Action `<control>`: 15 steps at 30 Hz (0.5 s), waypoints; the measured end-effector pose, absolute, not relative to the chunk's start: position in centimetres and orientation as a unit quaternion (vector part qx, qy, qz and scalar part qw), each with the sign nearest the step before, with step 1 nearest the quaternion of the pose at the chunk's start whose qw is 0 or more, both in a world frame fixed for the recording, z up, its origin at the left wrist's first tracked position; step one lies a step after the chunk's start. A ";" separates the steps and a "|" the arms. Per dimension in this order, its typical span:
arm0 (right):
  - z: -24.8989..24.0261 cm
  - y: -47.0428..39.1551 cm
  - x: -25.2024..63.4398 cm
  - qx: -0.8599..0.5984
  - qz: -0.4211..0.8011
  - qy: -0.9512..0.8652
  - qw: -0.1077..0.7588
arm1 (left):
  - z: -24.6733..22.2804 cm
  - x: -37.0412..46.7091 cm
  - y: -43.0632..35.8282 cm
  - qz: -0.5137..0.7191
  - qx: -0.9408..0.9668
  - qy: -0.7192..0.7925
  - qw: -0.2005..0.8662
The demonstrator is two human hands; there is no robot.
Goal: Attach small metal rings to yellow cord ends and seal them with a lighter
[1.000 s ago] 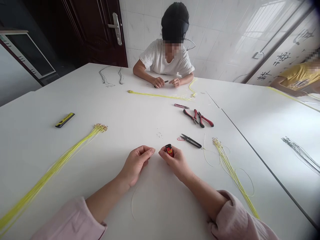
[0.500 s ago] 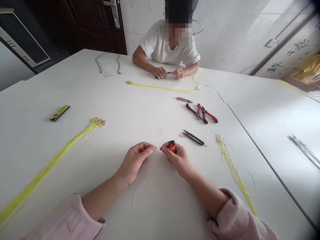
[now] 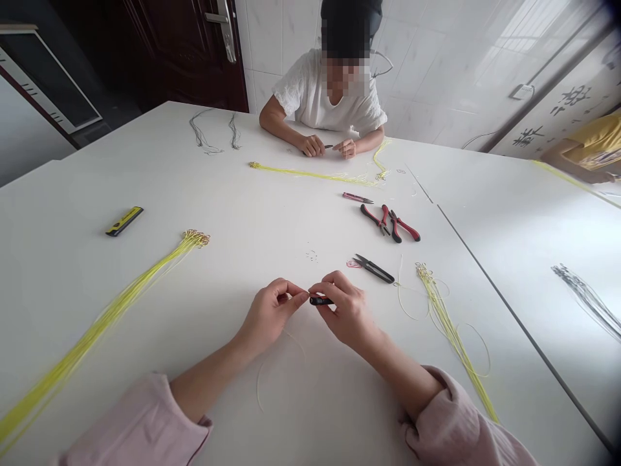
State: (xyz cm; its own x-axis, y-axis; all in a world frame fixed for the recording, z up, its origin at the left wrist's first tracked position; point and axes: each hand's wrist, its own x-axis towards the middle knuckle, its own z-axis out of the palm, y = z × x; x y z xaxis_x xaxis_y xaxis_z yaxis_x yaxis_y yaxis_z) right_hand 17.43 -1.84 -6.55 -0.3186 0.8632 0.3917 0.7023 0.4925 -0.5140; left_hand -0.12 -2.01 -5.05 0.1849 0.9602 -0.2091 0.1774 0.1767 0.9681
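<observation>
My left hand [image 3: 272,312] is closed in a pinch, thumb against forefinger, on the end of a thin pale yellow cord [image 3: 259,388] whose loose length curves below it on the table. In my right hand [image 3: 347,310] is a small red and black lighter [image 3: 320,301], lying sideways with its black top toward the left fingertips. The fingertips of both hands nearly meet. Whatever sits at the very tip of the cord is too small to make out. Black thread snips [image 3: 376,268] lie just beyond my right hand.
To the left lie a bundle of yellow cords [image 3: 130,291] with metal ends and a yellow-black cutter-like tool [image 3: 125,221]. On the right are another yellow bundle [image 3: 446,323], red-handled pliers [image 3: 402,226] and a dark cord bundle [image 3: 582,291]. A co-worker [image 3: 330,97] sits opposite.
My right hand has turned the lighter from upright to sideways and brought its top near the left fingertips. My left hand has shifted slightly right. The camera view has tilted a little.
</observation>
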 end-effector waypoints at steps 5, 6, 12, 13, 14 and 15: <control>-6.2 -1.8 17.5 -0.461 0.051 -0.839 0.284 | -5.4 0.1 -2.3 0.350 0.564 0.543 0.515; -5.9 -1.8 17.6 -0.453 0.057 -0.844 0.280 | -5.3 0.1 -2.4 0.345 0.569 0.545 0.511; -2.0 -0.7 18.1 -0.474 0.283 -0.764 0.334 | -2.1 -3.5 -3.7 0.330 0.581 0.577 0.469; -1.3 -0.2 18.1 -0.486 0.336 -0.722 0.359 | -1.2 -5.2 -4.2 0.335 0.575 0.592 0.455; -0.6 0.3 18.0 -0.493 0.390 -0.677 0.384 | -0.3 -7.1 -4.8 0.342 0.558 0.615 0.440; 0.0 0.9 17.7 -0.491 0.440 -0.633 0.406 | 0.6 -9.2 -5.7 0.363 0.527 0.644 0.419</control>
